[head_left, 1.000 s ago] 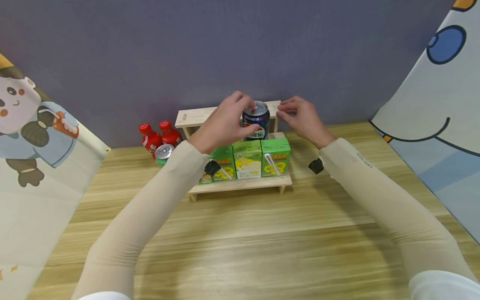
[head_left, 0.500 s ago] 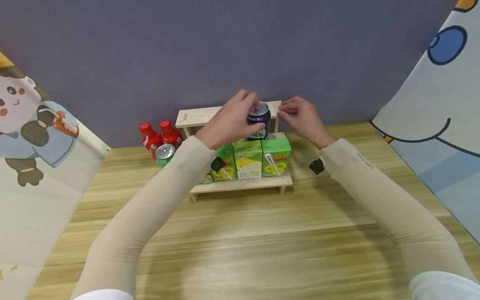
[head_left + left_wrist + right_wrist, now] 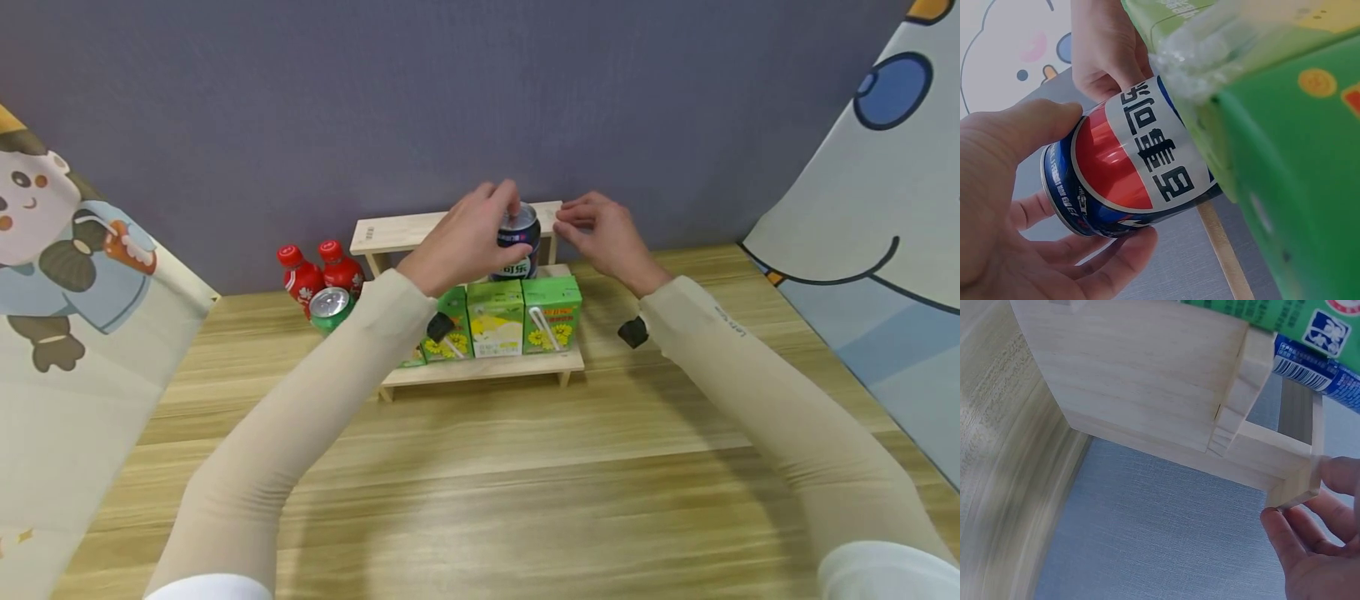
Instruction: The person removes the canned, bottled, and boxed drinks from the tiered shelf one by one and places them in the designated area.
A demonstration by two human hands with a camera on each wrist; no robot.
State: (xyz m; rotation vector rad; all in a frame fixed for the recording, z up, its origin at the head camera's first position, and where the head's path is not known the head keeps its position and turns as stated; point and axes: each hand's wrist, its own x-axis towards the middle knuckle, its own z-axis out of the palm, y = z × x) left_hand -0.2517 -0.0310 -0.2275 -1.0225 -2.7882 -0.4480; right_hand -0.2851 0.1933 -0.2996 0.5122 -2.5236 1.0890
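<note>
In the head view my left hand (image 3: 467,237) grips a dark blue cola can (image 3: 522,233) from its left side and top. The can stands upright behind the juice boxes, at the right part of a two-tier wooden shelf (image 3: 397,232). In the left wrist view the thumb and fingers lie on opposite sides of the cola can (image 3: 1135,150), with its red, white and blue label visible. My right hand (image 3: 606,237) pinches the right end of the shelf's upper board. The right wrist view has fingers and thumb around that wooden end (image 3: 1294,484).
A row of green and yellow juice boxes (image 3: 497,321) fills the lower tier. To the shelf's left stand two red bottles (image 3: 343,272) and a green can (image 3: 331,307) with a silver top. A grey-blue wall (image 3: 637,108) rises behind the shelf.
My left hand has shifted slightly to the right with the cola can, bringing it closer to the right hand. The right hand stays at the shelf's end.
</note>
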